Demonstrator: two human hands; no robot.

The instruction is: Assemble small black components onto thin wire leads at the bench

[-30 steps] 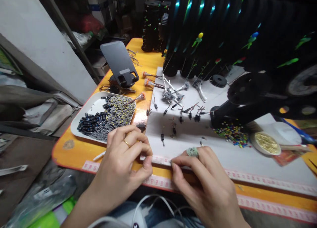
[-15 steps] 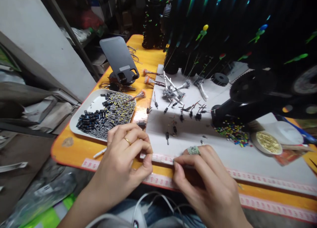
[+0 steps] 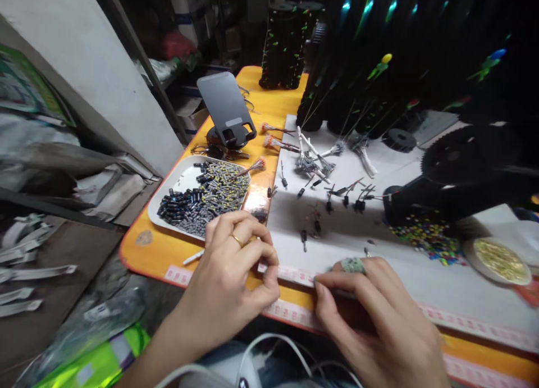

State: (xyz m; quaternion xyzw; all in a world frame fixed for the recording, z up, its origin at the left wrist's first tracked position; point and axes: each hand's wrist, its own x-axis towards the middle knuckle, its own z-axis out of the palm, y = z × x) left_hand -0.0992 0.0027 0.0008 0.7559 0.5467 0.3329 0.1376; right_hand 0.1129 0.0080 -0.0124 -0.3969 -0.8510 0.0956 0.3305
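My left hand (image 3: 236, 267), with a gold ring on one finger, hovers over the front edge of the table. Its thumb and fingers are pinched together; whatever is between them is too fine to see. To its right my right hand (image 3: 381, 312), a greenish wrap (image 3: 352, 265) round one finger, pinches thumb against forefinger, and its contents cannot be made out either. Between the two hands runs a pink-and-white measuring tape (image 3: 290, 273). Small black cylindrical parts with wire leads (image 3: 304, 239) lie on the white sheet (image 3: 282, 247) beyond them.
A white tray (image 3: 155, 208) of small black and grey cylinders stands left, behind it a phone stand (image 3: 227, 104). White-and-grey wire bundles (image 3: 311, 160) lie mid-table. Coloured beads (image 3: 429, 236), a dish of gold bits (image 3: 501, 260) and a black geared device (image 3: 458, 158) are right.
The view has swung a little to the left, so everything sits further right in the picture. Both hands keep the same pinched pose over the table edge.
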